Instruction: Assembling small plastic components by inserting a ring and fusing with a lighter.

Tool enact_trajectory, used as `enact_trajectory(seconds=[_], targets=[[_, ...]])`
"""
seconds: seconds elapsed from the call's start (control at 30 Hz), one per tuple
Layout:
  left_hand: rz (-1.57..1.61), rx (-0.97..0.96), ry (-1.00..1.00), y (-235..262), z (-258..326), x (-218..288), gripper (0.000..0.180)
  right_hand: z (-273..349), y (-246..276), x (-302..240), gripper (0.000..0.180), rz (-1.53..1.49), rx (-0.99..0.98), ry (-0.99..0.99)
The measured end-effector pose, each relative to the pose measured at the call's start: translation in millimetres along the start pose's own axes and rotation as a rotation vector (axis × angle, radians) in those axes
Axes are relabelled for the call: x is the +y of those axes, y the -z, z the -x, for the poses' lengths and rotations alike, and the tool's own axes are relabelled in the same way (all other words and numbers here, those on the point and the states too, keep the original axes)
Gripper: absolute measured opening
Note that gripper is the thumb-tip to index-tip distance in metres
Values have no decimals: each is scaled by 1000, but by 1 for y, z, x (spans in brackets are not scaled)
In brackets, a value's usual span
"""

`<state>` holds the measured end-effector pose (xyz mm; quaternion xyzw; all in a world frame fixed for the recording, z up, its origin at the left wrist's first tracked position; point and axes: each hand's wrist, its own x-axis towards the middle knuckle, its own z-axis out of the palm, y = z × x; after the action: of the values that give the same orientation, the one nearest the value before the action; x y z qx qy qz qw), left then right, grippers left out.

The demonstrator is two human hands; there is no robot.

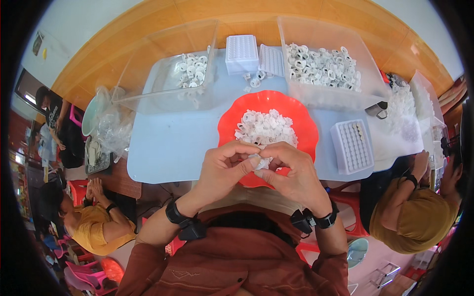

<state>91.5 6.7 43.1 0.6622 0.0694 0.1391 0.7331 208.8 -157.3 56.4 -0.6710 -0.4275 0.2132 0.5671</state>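
My left hand (226,166) and my right hand (292,173) meet over the near side of a red scalloped bowl (307,123). Between their fingertips is a small white plastic part (263,163), partly covered by the thumbs and fingers. Both hands are closed on it. Behind them, a heap of small white plastic pieces (269,126) fills the middle of the bowl; some pieces show dark spots. A dark band with a small box sits on each of my wrists.
Two clear bins, left (148,96) and right (326,98), hold white round parts. Between them stand white gridded trays (242,54); another gridded tray (352,148) lies at right. Co-workers sit at left (101,219) and right (417,212). Plastic bags (111,121) lie at left.
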Motion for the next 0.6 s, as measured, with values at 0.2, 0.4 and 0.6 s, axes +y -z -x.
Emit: enact_trajectory(seconds=[0.2,0.4,0.6], targets=[[104,61,62,-4,2,5,18,2,-2,2,31,-4,62,55],[248,37,178,-7,7,11,20,5,-3,9,24,-45,90,184],[253,10,219,-6,9,13,26,7,-2,7,19,-32,91,196]])
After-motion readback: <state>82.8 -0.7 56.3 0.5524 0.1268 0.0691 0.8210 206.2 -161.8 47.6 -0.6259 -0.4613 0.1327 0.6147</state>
